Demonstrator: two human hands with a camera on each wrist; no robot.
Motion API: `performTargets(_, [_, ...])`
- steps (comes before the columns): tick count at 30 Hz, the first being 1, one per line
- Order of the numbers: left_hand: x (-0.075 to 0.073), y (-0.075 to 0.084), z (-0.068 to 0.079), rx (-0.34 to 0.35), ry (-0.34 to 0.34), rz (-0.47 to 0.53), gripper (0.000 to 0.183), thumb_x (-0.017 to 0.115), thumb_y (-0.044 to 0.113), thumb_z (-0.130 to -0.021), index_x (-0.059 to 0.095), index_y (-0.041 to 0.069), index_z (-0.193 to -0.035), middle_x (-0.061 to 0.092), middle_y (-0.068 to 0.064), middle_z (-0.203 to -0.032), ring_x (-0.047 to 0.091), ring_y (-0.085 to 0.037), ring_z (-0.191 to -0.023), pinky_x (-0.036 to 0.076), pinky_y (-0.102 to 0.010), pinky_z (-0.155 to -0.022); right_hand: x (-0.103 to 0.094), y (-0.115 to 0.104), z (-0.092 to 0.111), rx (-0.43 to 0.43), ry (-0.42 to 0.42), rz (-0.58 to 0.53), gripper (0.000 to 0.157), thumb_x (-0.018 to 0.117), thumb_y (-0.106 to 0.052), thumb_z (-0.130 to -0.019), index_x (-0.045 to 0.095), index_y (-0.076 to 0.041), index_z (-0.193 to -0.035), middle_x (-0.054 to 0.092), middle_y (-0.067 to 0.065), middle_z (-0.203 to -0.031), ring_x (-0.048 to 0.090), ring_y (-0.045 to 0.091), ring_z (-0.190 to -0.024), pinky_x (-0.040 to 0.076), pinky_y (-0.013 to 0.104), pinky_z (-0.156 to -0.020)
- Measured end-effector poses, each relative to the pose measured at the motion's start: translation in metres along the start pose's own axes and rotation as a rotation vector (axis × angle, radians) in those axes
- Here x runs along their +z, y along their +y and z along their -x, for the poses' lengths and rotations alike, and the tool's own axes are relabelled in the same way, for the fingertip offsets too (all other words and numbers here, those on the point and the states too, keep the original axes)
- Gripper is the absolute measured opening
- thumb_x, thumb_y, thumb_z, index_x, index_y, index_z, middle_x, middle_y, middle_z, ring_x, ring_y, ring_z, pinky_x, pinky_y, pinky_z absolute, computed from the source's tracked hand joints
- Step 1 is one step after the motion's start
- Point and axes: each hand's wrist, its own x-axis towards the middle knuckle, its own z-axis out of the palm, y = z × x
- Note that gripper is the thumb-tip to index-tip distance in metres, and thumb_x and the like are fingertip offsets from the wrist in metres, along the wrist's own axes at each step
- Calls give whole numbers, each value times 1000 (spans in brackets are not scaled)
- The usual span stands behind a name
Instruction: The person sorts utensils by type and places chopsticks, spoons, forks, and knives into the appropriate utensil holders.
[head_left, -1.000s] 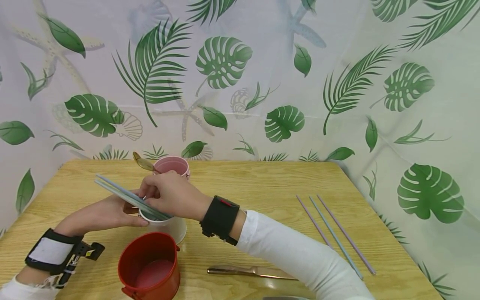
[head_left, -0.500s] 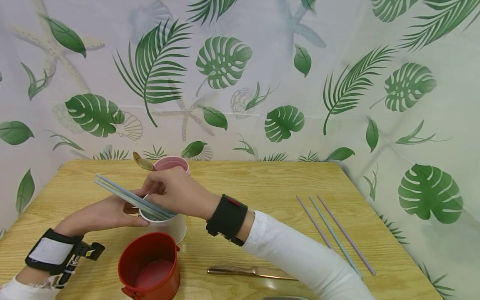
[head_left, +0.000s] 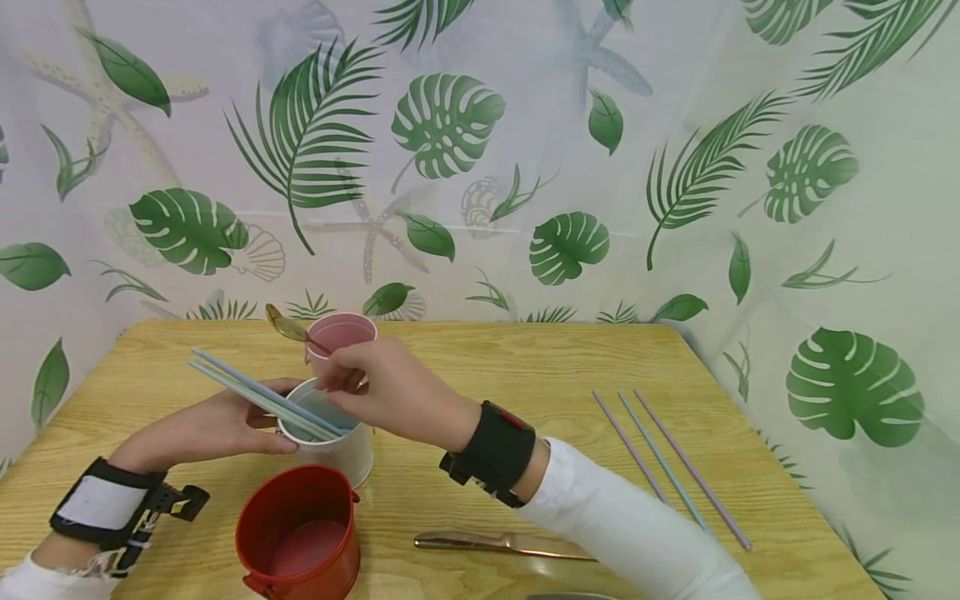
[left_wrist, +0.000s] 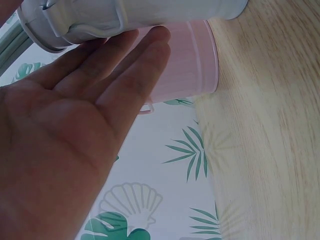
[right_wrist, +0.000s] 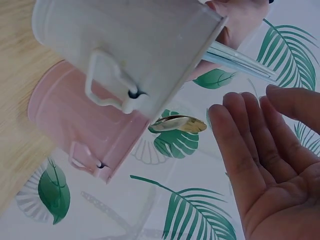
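Note:
A white bucket (head_left: 341, 458) stands on the table, holding several pale blue and green straws (head_left: 258, 390) that lean out to the left. My left hand (head_left: 206, 429) grips its left side, thumb at the rim and fingers behind; the left wrist view has those fingers (left_wrist: 120, 75) against the bucket wall. Over the right part of the rim, my right hand (head_left: 405, 392) hovers with loosely bent fingers and holds nothing. In the right wrist view a gap separates this hand (right_wrist: 270, 155) from the straws. Part of the bucket's opening is hidden behind it.
Behind stands a pink bucket (head_left: 360, 329) with a gold spoon (head_left: 287, 323) in it. A red bucket (head_left: 341, 554) is in front. A table knife (head_left: 498, 542) lies partly under my right forearm. Two purple straws (head_left: 692, 471) and a blue one lie at right.
My right hand has come off the straws and drawn back to the right, leaving them leaning in the white bucket. The left hand has stayed in place.

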Motion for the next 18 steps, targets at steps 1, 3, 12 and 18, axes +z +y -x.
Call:
performTargets(1, [0, 0, 0, -2, 1, 0, 77, 78, 19, -93, 37, -6, -154, 53, -26, -147, 46, -52, -137, 46, -62, -106, -1, 1, 3, -1, 4, 0, 11, 77, -3, -92, 73, -2, -102, 73, 4, -91, 63, 5, -81, 55, 15, -79])
performTargets(3, [0, 0, -1, -4, 5, -3, 77, 79, 19, -93, 37, -6, -153, 53, -25, -146, 47, -52, -137, 47, -61, -106, -4, 4, 8, 5, 9, 2, 11, 77, -4, -92, 73, -2, -102, 73, 5, -92, 64, 5, -82, 55, 15, -78])
performTargets(12, [1, -2, 0, 16, 14, -35, 75, 79, 20, -92, 41, -5, -152, 55, -24, -145, 49, -52, -135, 50, -58, -103, -20, 13, 37, 96, 82, -21, 10, 77, -6, -92, 75, -7, -103, 72, 0, -93, 64, 7, -83, 60, 25, -77])
performTargets(18, [1, -1, 0, 22, 14, -21, 74, 79, 19, -92, 41, -5, -152, 55, -25, -144, 50, -51, -134, 53, -54, -101, -33, 20, 57, 180, 116, -43, 8, 75, -7, -94, 75, -8, -102, 72, 0, -95, 65, 8, -86, 61, 26, -77])
